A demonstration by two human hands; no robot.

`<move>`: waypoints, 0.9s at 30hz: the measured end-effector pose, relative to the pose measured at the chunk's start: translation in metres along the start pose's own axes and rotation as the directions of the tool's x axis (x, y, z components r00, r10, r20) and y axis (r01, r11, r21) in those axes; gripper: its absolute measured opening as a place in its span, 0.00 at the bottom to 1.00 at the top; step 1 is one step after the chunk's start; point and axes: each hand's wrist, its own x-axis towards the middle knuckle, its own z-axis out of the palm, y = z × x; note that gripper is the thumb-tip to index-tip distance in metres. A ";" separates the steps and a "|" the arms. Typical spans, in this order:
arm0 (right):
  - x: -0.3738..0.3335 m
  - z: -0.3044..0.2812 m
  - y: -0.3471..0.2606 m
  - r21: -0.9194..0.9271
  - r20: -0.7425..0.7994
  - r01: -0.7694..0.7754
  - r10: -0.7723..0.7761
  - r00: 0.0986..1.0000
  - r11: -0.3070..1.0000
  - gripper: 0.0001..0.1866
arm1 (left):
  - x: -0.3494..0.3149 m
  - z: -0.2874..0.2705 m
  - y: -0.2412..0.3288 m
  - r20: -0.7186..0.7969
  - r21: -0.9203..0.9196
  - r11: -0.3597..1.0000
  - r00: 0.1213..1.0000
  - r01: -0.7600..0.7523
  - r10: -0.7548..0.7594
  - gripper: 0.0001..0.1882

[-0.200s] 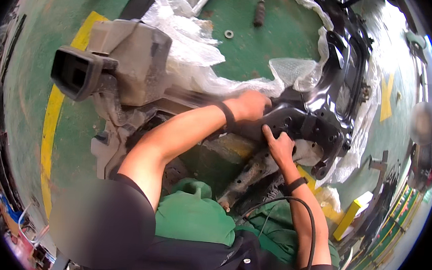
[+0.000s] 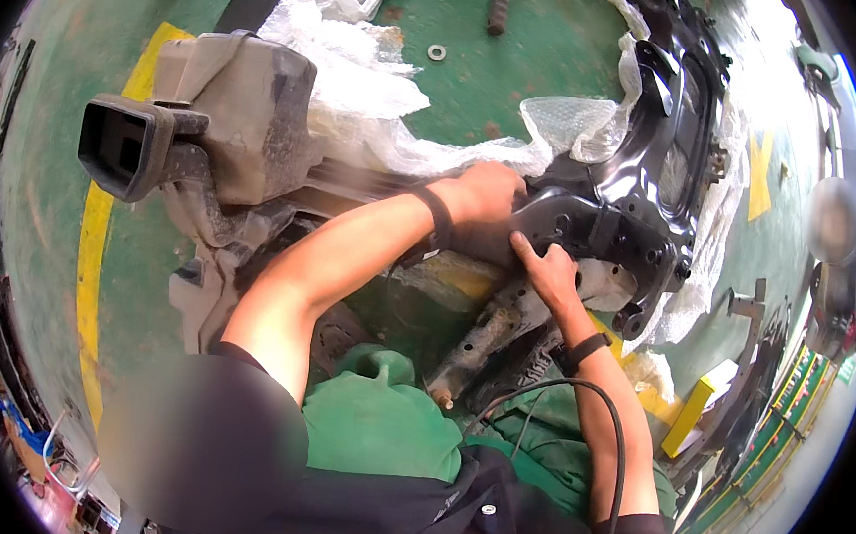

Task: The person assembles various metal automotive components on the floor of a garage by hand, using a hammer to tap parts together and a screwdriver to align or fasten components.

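A glossy black metal car frame point(image 2: 605, 220) lies on the floor, its bracketed near end between my hands. My left hand point(image 2: 491, 192) is closed at the left tip of that end, where it meets a dusty dark beam point(image 2: 355, 178); its fingertips are partly hidden. Lower and to the right, my right hand point(image 2: 550, 276) grips the near edge of the black frame. Its thumb points up along the metal, while the other fingers curl partly out of sight. Just beneath this hand is a worn, dirty metal arm point(image 2: 487, 339) with holes in it.
A dusty plastic duct box point(image 2: 259, 121) with a rectangular mouth stands at the left. Clear bubble wrap point(image 2: 361, 84) lies behind the beam. Farther off are a metal washer point(image 2: 436, 53) and a dark-handled tool point(image 2: 498, 14). A black cable point(image 2: 609, 404) crosses my right forearm.
The whole view has shifted slightly, so things sit a little farther left and higher. Both hands keep their places on the metal.
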 end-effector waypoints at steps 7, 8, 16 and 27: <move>-0.002 -0.004 -0.008 0.102 -0.017 -0.034 0.036 0.999 0.994 0.45 | -0.005 -0.013 0.008 0.040 0.021 1.000 0.999 -0.018 0.017 0.21; 0.002 -0.001 0.005 0.067 0.007 -0.043 0.043 0.999 0.997 0.44 | -0.004 -0.016 0.013 0.058 0.031 0.999 0.998 -0.038 0.036 0.21; -0.022 -0.025 -0.035 -0.070 0.114 0.004 0.004 0.993 0.998 0.43 | -0.007 0.005 -0.003 0.012 0.036 0.999 1.000 -0.029 0.028 0.24; -0.012 -0.022 0.007 -0.457 0.357 0.246 -0.077 0.931 0.855 0.65 | 0.004 0.008 0.003 -0.006 0.015 0.999 0.999 -0.031 0.031 0.23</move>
